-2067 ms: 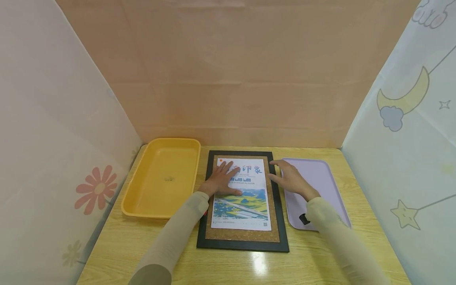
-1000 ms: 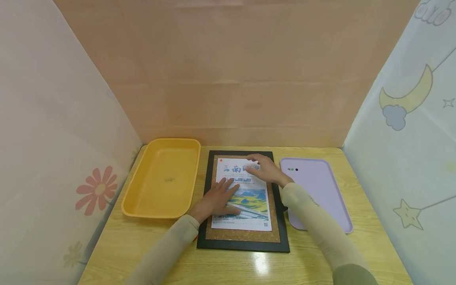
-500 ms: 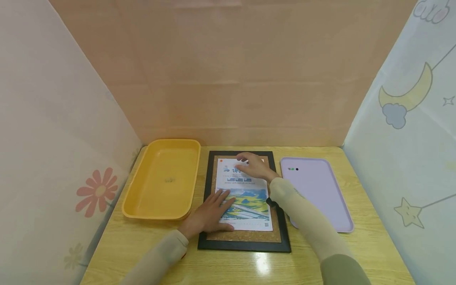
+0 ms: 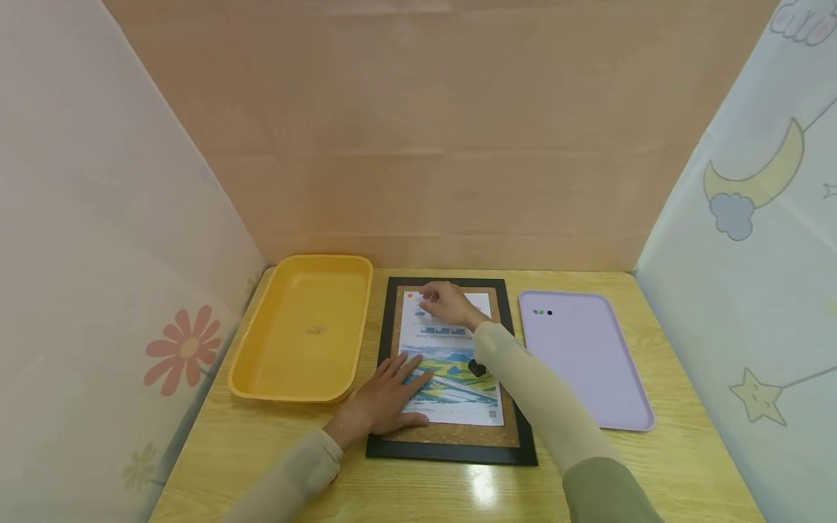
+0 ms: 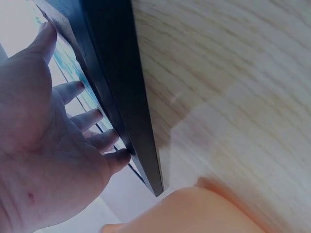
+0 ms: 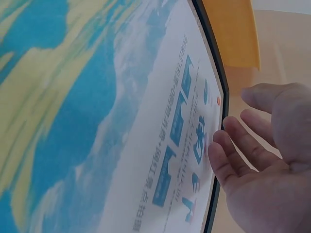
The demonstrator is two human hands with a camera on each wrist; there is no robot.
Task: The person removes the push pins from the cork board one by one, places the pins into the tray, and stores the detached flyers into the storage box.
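1. Five fingers of the left hand (image 4: 387, 398) spread wide, nearly straight; nothing gripped. Hand lies on the near-left part of a white paper poster (image 4: 451, 356) printed with a blue and yellow landscape.
2. Right hand (image 4: 450, 303): fingers loosely bent, thumb apart, nothing seen held. Over the poster's far half; contact cannot be told.
3. Poster lies flat on a rectangular cork board with a black frame (image 4: 458, 434). Small orange round dot (image 4: 410, 296) at poster's far-left corner.
4. Board lies near the far edge of the pale wood-grain table (image 4: 405, 487), between two trays.
5. Yellow rectangular tray (image 4: 297, 349): table's far-left corner.
6. Flat lilac tray (image 4: 588, 363): toward table's right edge; tiny green and black dots (image 4: 542, 312) near tray's far-left corner.
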